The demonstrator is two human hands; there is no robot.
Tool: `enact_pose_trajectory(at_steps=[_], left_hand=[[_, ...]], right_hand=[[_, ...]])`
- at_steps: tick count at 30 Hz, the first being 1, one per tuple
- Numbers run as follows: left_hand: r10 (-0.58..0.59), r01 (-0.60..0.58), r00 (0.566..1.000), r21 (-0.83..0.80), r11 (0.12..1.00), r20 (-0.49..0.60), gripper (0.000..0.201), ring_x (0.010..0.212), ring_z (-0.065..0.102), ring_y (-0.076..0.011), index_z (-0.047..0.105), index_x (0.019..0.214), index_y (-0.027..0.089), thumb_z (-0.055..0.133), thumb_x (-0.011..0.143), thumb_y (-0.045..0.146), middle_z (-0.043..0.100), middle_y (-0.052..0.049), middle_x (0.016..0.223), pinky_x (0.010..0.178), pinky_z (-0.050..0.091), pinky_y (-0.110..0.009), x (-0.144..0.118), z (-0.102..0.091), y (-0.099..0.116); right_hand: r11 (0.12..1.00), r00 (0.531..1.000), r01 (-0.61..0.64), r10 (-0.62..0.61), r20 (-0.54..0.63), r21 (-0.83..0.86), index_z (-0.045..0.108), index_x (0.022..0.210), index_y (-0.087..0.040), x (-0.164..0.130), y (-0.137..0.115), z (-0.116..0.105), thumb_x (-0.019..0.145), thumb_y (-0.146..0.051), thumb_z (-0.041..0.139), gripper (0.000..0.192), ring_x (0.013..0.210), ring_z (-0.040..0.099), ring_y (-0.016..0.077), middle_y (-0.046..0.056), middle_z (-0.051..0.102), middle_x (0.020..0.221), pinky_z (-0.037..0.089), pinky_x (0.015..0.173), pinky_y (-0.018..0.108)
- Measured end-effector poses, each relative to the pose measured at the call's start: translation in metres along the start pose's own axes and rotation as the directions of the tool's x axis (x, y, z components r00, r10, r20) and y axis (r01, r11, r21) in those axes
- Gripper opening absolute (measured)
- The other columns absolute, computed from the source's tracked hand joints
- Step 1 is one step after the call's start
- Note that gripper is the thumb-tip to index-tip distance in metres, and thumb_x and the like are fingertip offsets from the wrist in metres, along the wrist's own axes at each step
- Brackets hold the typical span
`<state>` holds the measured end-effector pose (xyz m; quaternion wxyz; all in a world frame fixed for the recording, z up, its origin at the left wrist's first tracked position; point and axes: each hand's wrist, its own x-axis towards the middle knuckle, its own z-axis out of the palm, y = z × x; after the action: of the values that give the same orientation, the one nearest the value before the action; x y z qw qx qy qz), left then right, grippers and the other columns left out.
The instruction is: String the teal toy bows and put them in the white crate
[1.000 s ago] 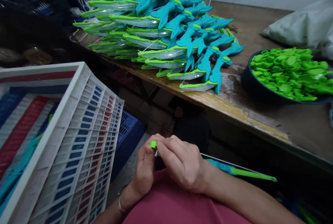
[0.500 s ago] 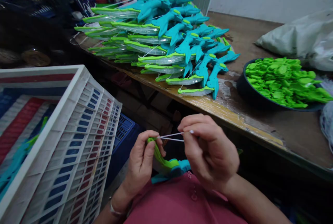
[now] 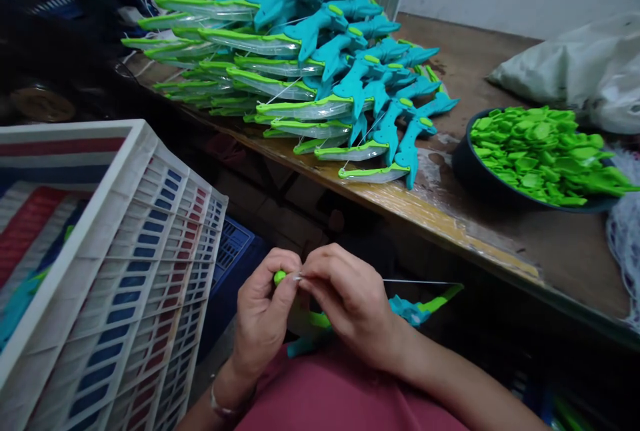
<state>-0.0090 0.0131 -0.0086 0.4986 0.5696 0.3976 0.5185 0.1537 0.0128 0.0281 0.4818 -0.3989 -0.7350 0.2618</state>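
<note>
A teal and green plastic toy bow (image 3: 411,309) lies across my lap, its middle partly hidden by my right hand. My left hand (image 3: 267,311) pinches its green tip (image 3: 279,277) between thumb and fingers. Touching that tip, my right hand (image 3: 347,297) has its fingertips closed on the end of a white string (image 3: 420,281). The string runs taut to the bow's other green tip at the right. The small piece between the two hands' fingertips is mostly covered.
Strung toy bows (image 3: 320,57) are stacked on the wooden table (image 3: 490,251). A dark bowl (image 3: 463,164) heaped with green plastic pieces (image 3: 535,151) stands to their right, a pale sack (image 3: 555,71) behind it. At the left stands a white slatted crate (image 3: 135,271) with toy bows inside.
My right hand has moved left, bringing the string's end from a stretched loop up against the bow's tip at my left fingers. The far tip and taut string now show.
</note>
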Motion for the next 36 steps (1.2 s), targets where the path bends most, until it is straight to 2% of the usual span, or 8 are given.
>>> enact_pose_trajectory(at_steps=[3, 6, 10, 14, 18, 21, 27, 36], left_hand=[[-0.057, 0.063, 0.998, -0.165, 0.984, 0.041, 0.014, 0.074, 0.057, -0.0103, 0.065, 0.098, 0.024, 0.054, 0.106, 0.024, 0.054, 0.001, 0.095, 0.063, 0.051, -0.02, -0.001, -0.002, 0.0], [-0.096, 0.114, 0.992, -0.253, 0.961, 0.082, 0.013, 0.067, 0.057, -0.009, 0.067, 0.101, 0.024, 0.054, 0.105, 0.025, 0.053, 0.001, 0.096, 0.055, 0.051, -0.019, 0.0, -0.003, -0.001], [-0.184, 0.193, 0.981, -0.302, 0.933, 0.059, 0.013, 0.062, 0.056, -0.0082, 0.066, 0.092, 0.022, 0.061, 0.102, 0.027, 0.054, 0.002, 0.09, 0.053, 0.05, -0.019, 0.002, -0.002, -0.001], [-0.27, 0.261, 0.963, -0.29, 0.921, 0.008, 0.021, 0.057, 0.053, -0.0081, 0.064, 0.081, 0.019, 0.064, 0.099, 0.029, 0.055, 0.002, 0.084, 0.049, 0.047, -0.019, 0.004, -0.001, 0.0], [-0.299, 0.313, 0.949, -0.35, 0.883, 0.095, 0.022, 0.055, 0.054, -0.0093, 0.067, 0.078, 0.018, 0.072, 0.094, 0.033, 0.057, 0.002, 0.075, 0.049, 0.047, -0.02, 0.01, -0.004, 0.002], [-0.322, 0.353, 0.935, -0.406, 0.843, 0.145, 0.022, 0.053, 0.054, -0.0091, 0.069, 0.076, 0.017, 0.079, 0.088, 0.033, 0.058, 0.002, 0.067, 0.05, 0.047, -0.019, 0.016, -0.005, 0.003], [-0.322, 0.347, 0.937, -0.423, 0.837, 0.133, 0.021, 0.054, 0.055, -0.0094, 0.069, 0.073, 0.018, 0.077, 0.089, 0.029, 0.059, 0.002, 0.069, 0.05, 0.046, -0.02, 0.017, -0.002, 0.002], [-0.255, 0.287, 0.956, -0.281, 0.916, 0.145, 0.026, 0.058, 0.051, -0.0129, 0.067, 0.077, 0.019, 0.064, 0.099, 0.034, 0.057, 0.0, 0.071, 0.055, 0.043, -0.026, 0.013, -0.006, -0.004]], right_hand=[[0.987, 0.992, -0.12, 0.124, -0.035, 0.108, 0.062, 0.094, -0.018, 0.0, 0.008, 0.007, 0.102, -0.017, 0.062, 0.008, 0.073, 0.06, 0.0114, 0.001, 0.063, 0.083, 0.05, 0.066, 0.023], [0.982, 0.989, -0.136, 0.142, -0.037, 0.129, 0.06, 0.086, -0.018, -0.001, 0.013, 0.012, 0.102, -0.019, 0.061, 0.016, 0.067, 0.058, 0.0097, -0.001, 0.062, 0.078, 0.047, 0.063, 0.022], [0.999, 0.997, -0.042, 0.044, -0.07, 0.02, 0.059, 0.087, -0.018, -0.004, 0.016, 0.017, 0.102, -0.018, 0.06, 0.016, 0.069, 0.057, 0.0116, 0.0, 0.062, 0.077, 0.048, 0.063, 0.024], [0.999, 0.999, 0.036, -0.035, 0.024, -0.037, 0.061, 0.099, -0.017, -0.005, 0.013, 0.011, 0.103, -0.01, 0.05, 0.014, 0.078, 0.059, 0.0147, 0.005, 0.063, 0.086, 0.052, 0.069, 0.026], [0.998, 0.996, 0.063, -0.063, 0.057, 0.005, 0.061, 0.106, -0.016, 0.0, 0.012, 0.003, 0.1, -0.004, 0.049, 0.018, 0.096, 0.063, 0.0176, 0.011, 0.065, 0.107, 0.057, 0.08, 0.03], [0.987, 0.989, 0.14, -0.143, 0.036, 0.077, 0.058, 0.106, -0.017, 0.005, 0.015, 0.002, 0.1, -0.005, 0.052, 0.015, 0.099, 0.065, 0.0179, 0.012, 0.067, 0.11, 0.058, 0.084, 0.031], [0.988, 0.99, 0.14, -0.141, 0.02, 0.063, 0.056, 0.102, -0.018, 0.008, 0.019, 0.002, 0.101, -0.007, 0.051, 0.012, 0.086, 0.061, 0.0152, 0.006, 0.063, 0.091, 0.056, 0.077, 0.03], [0.987, 0.994, 0.082, -0.09, 0.053, 0.141, 0.061, 0.103, -0.018, 0.011, 0.018, -0.002, 0.101, -0.011, 0.058, 0.008, 0.091, 0.065, 0.0149, 0.006, 0.066, 0.096, 0.057, 0.079, 0.027]])
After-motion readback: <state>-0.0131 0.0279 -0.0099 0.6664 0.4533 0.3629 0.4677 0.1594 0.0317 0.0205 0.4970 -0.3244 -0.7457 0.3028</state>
